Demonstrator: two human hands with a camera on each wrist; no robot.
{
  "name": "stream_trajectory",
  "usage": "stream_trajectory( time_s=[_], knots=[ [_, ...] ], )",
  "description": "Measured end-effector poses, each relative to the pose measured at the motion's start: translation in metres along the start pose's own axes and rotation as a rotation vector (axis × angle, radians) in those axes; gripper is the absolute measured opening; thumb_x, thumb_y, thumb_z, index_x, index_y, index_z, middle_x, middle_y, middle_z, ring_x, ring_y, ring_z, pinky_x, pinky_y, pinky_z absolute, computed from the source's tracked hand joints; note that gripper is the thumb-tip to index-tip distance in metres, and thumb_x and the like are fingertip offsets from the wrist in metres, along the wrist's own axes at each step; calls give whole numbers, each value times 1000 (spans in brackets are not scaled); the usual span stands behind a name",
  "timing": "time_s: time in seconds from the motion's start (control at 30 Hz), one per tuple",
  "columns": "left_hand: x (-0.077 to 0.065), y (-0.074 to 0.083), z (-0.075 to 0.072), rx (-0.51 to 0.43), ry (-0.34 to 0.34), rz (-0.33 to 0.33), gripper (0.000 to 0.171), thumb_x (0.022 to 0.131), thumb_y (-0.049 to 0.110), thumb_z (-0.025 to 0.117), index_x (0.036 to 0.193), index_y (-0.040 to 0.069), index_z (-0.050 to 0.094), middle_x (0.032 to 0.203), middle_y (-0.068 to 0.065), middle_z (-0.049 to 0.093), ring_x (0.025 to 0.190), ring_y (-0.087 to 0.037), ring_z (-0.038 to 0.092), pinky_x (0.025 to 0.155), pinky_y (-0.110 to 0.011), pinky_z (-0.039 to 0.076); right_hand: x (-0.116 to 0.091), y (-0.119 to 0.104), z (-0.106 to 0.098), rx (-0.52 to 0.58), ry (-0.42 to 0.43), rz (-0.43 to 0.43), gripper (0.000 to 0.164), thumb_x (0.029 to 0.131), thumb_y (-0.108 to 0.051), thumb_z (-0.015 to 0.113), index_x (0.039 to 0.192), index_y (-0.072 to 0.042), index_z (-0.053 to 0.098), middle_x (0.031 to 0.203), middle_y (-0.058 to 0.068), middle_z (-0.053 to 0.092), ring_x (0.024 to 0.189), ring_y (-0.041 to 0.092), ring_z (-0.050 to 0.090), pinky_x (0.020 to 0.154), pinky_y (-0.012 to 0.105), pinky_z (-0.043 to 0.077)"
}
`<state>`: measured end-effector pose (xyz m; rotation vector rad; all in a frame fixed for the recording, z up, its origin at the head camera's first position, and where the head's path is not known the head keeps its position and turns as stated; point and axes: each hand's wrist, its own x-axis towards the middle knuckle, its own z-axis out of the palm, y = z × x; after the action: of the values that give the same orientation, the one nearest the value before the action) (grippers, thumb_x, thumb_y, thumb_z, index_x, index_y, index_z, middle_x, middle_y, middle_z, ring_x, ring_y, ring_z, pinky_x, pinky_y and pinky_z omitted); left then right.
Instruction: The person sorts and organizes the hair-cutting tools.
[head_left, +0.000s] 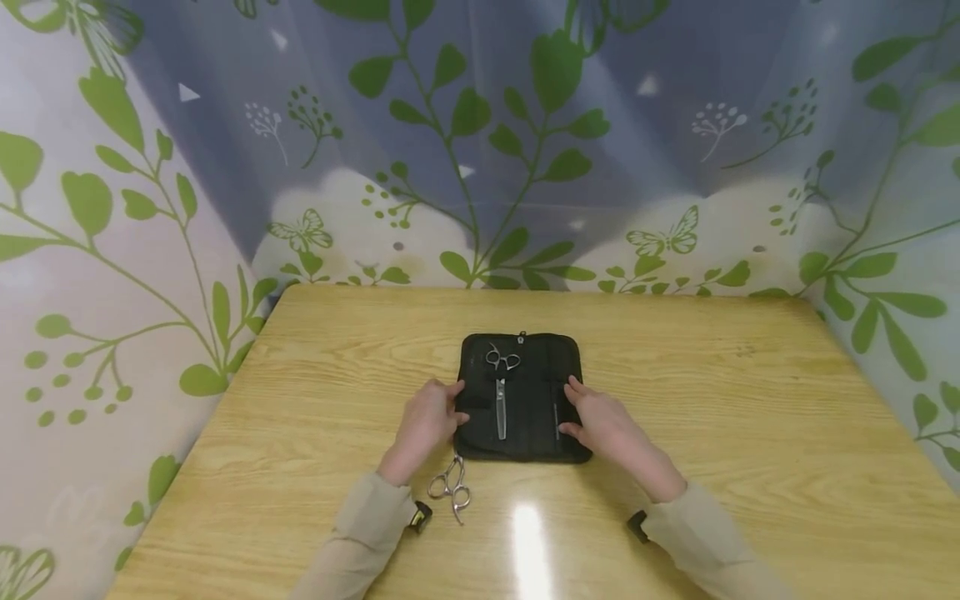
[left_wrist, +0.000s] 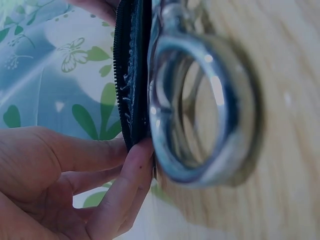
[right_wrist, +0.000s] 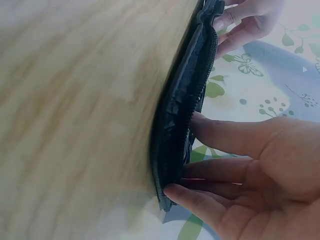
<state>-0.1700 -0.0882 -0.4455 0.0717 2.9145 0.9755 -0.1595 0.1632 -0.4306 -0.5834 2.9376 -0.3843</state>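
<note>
A curtained-off nook, whether home or workplace unclear: blue-and-white fabric curtains printed with green leaves (head_left: 480, 167) hang at ten, twelve and two o'clock around a yellowish, flat wood-grain tabletop (head_left: 712, 400).

no readable text, labels, brands, numbers, signs

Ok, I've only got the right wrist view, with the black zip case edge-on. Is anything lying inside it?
Observer: Yes, silver hairdressing scissors lie on the left half of the open black zip case.
Operator: Anything just outside it?
Observer: A second pair of scissors, at the case's near left corner.
Operator: Which way do its finger rings face?
Observer: Toward the person; the blades don't show, apparently tucked under the case.
</note>
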Motion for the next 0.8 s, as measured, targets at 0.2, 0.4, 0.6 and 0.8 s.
stream_trajectory(
  time_s=[0.2,0.4,0.6,0.8],
  knots=[
    [-1,0,0,3,13,21,56,72,9,75,125,7,57,97,-11,58,63,-15,47,53,-25,45,0,2,2,-8,0,-10,59,84,-22,65,127,14,45,141,30,37,115,41,47,88,48,50],
    [-7,0,-3,31,30,68,58,77,22,73,128,3,53,101,-12,63,69,-15,56,65,-34,51,0,5,3,8,-22,-17,60,86,-24,63,129,13,44,143,28,34,118,41,44,90,48,48],
    [-33,0,-11,82,-23,51,62,74,38,73,116,-4,54,94,-12,66,75,-21,60,68,-38,54,0,4,4,-9,-30,-18,61,87,-27,62,129,12,44,143,28,34,109,41,50,83,45,52],
    [-54,-6,-13,257,-66,95,44,72,44,73,87,5,57,75,-4,53,56,-15,46,47,-28,42,0,2,4,-10,-30,-15,64,87,-32,61,130,12,43,143,29,32,89,36,59,74,40,54]
  ],
)
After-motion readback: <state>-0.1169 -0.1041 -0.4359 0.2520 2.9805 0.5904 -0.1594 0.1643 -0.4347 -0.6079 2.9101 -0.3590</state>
